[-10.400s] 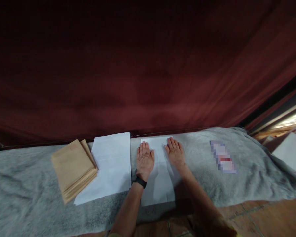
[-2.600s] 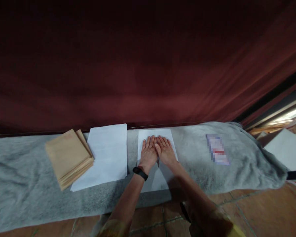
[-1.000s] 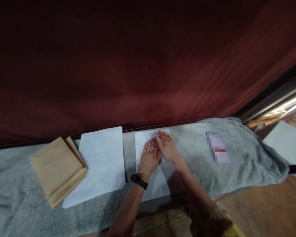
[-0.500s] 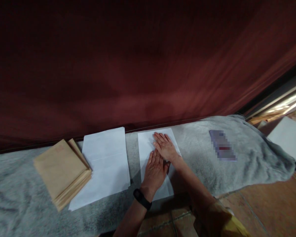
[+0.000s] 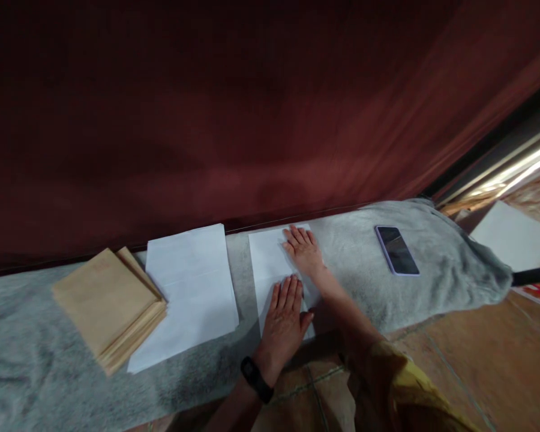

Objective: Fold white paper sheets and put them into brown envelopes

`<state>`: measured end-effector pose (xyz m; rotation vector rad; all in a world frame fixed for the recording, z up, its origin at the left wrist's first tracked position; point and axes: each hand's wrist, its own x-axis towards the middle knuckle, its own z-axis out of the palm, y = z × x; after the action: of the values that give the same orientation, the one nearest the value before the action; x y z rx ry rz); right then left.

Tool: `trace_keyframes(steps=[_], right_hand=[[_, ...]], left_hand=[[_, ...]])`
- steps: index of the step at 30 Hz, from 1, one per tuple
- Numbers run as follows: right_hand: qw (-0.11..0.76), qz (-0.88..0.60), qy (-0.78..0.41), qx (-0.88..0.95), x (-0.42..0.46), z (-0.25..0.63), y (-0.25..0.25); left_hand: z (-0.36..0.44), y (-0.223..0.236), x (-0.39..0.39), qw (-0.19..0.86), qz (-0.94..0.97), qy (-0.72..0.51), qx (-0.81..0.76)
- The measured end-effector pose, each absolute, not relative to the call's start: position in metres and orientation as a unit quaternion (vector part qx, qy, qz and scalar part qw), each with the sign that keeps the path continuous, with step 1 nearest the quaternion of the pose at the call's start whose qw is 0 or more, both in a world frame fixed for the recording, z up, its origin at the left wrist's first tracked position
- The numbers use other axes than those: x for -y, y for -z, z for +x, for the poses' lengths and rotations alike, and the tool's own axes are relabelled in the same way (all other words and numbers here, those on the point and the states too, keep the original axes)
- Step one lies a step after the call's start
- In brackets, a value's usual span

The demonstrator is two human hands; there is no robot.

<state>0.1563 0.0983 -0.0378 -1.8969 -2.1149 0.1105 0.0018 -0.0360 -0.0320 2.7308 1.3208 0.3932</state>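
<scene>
A sheet of white paper [image 5: 267, 255] lies on the grey cloth, partly covered by both hands. My left hand [image 5: 284, 315] rests flat on the sheet's near half, fingers stretched forward and thumb out to the side; a black band is around its wrist. Farther up, near the sheet's right edge, my right hand [image 5: 303, 249] presses flat with its fingers spread. Neither hand grips anything. To the left is a stack of white paper [image 5: 193, 294], its lower left corner overlapped by a pile of brown envelopes [image 5: 112, 306].
A grey plush cloth [image 5: 355, 252] covers the long narrow surface. On its right part lies a phone [image 5: 396, 250] in a purple case. A dark red fabric wall [image 5: 252, 150] rises behind. Brown floor tiles [image 5: 459, 348] run along the near side.
My hands have moved apart: the left has slid slightly toward me, while the right stays near the far edge of the sheet. The view has shifted slightly.
</scene>
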Motion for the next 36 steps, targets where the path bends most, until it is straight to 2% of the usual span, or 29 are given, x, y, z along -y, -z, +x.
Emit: trace_keyframes(steps=[11, 16, 20, 36], right_hand=[[0.158, -0.725, -0.017, 0.670, -0.079, 0.182, 0.032], [0.195, -0.633, -0.095, 0.744, -0.027, 0.145, 0.029], [0.167, -0.556, -0.123, 0.805, 0.016, 0.136, 0.032], [0.155, -0.640, 0.046, 0.751, 0.054, 0.204, 0.053]], left_hand=[[-0.006, 0.030, 0.058, 0.049, 0.906, -0.132, -0.398], [-0.004, 0.031, 0.066, 0.058, 0.896, -0.144, -0.416], [-0.005, 0.037, 0.072, 0.052, 0.896, -0.142, -0.418], [-0.010, 0.040, 0.080, -0.011, 0.856, -0.147, -0.495]])
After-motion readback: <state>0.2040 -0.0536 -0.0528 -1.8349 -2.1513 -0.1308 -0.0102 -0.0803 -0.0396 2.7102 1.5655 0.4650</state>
